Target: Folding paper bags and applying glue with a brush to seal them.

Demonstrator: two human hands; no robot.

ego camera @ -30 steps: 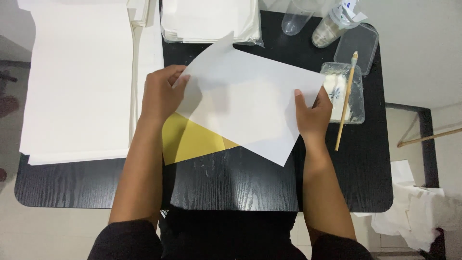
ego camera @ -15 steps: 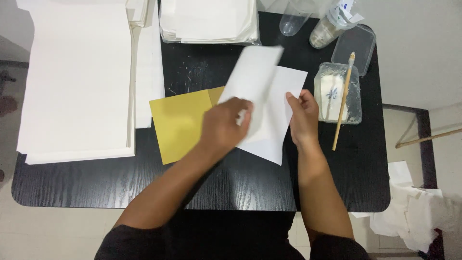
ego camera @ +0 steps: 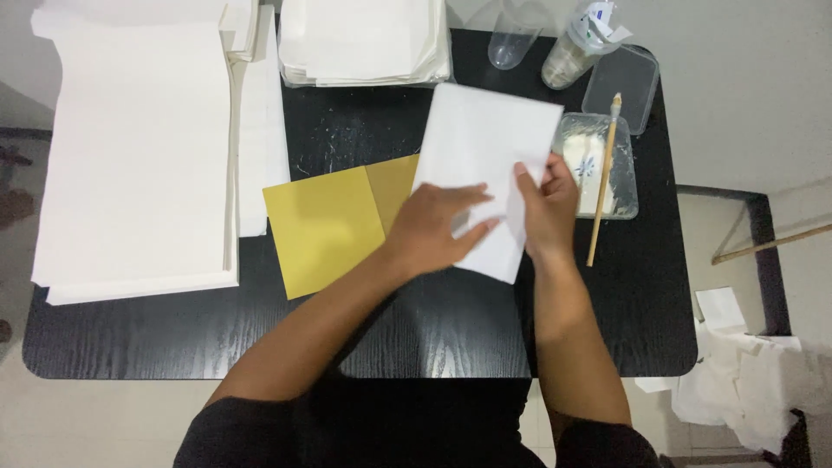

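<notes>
A white sheet of paper (ego camera: 485, 147), folded in half, lies on the black table (ego camera: 433, 321). My left hand (ego camera: 438, 230) presses flat on its lower part, fingers spread. At the sheet's right edge my right hand (ego camera: 550, 204) pinches the paper. A folded yellow card (ego camera: 334, 225) lies to the left, partly under the white sheet and my left hand.
A large stack of white paper (ego camera: 139, 156) covers the left of the table. Another white pile (ego camera: 364, 39) sits at the back. On the right stand a plastic tray of glue (ego camera: 620, 173) with a wooden brush (ego camera: 604, 178), a lid (ego camera: 620, 87), a cup (ego camera: 511, 39) and a bottle (ego camera: 581, 43).
The open white sheet was folded over from left to right. My left hand crossed over and now presses down on the folded sheet, leaving the yellow card uncovered.
</notes>
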